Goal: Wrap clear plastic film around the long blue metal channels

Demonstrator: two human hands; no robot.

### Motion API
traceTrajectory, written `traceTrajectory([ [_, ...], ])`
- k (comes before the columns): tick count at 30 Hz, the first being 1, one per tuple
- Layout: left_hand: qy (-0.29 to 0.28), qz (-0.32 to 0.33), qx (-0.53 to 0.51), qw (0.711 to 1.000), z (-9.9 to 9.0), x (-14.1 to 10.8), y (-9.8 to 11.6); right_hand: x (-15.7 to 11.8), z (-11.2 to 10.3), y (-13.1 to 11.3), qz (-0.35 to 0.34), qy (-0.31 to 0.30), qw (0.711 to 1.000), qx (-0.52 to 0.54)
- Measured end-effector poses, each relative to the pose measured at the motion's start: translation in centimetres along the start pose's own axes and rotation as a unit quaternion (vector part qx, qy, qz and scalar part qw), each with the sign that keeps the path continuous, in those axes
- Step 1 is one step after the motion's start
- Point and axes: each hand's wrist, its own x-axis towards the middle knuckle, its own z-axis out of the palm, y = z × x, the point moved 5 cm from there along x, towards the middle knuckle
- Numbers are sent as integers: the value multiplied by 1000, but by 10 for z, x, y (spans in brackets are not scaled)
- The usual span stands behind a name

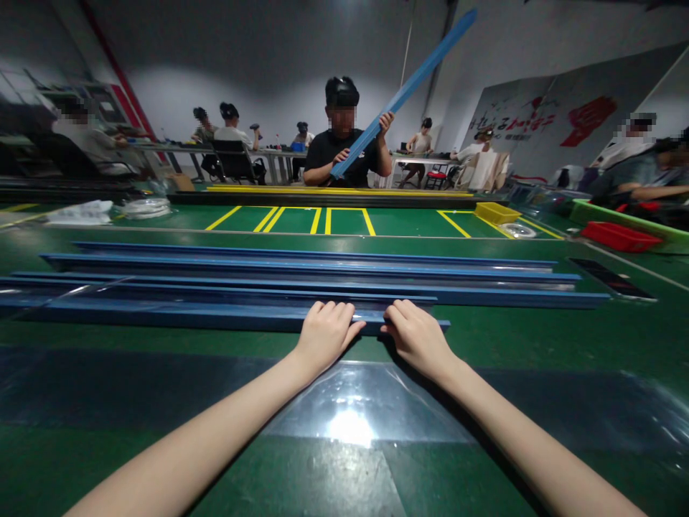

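Observation:
My left hand [326, 331] is closed over the nearest long blue channel strip [215, 317], its fingers curled across the top and its thumb stretched along the near side. Close to the strip's right end, my right hand [415, 332] is curled over the same piece. Glossy clear film shows in the strip between my hands. Several similar blue channel strips [323, 267] lie roughly parallel just beyond. Under my forearms a long clear plastic sheet [226, 373] lies flat on the green table [543, 337], reflecting a bright light.
A phone [612, 278] lies at the right. Beyond it are a red tray [620, 235], a green tray [664, 233] and a yellow tray [496, 213]. Black and yellow strips [323, 195] run along the far side. Across the table, a person [347, 147] holds a blue strip [409, 90] slanted upward.

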Motion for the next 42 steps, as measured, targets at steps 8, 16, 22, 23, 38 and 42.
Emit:
traceTrajectory([
  [8,25,5,-30,999,-3,-1,0,4,-6,5,11,-42,999,-15],
  [16,47,3,-32,998,-6,-2,-1,-21,-18,67,88,-117,988,39],
  [22,42,-4,4,999,-6,-3,-1,-37,-22,102,167,-163,972,14],
  [23,36,-1,9,999,-5,-3,0,-37,-21,104,169,-168,971,14],
  [38,18,8,1,1000,-4,-3,1,-37,-16,104,141,-164,976,33],
  [42,22,6,10,1000,-5,-3,1,-38,-15,105,140,-172,974,34],
])
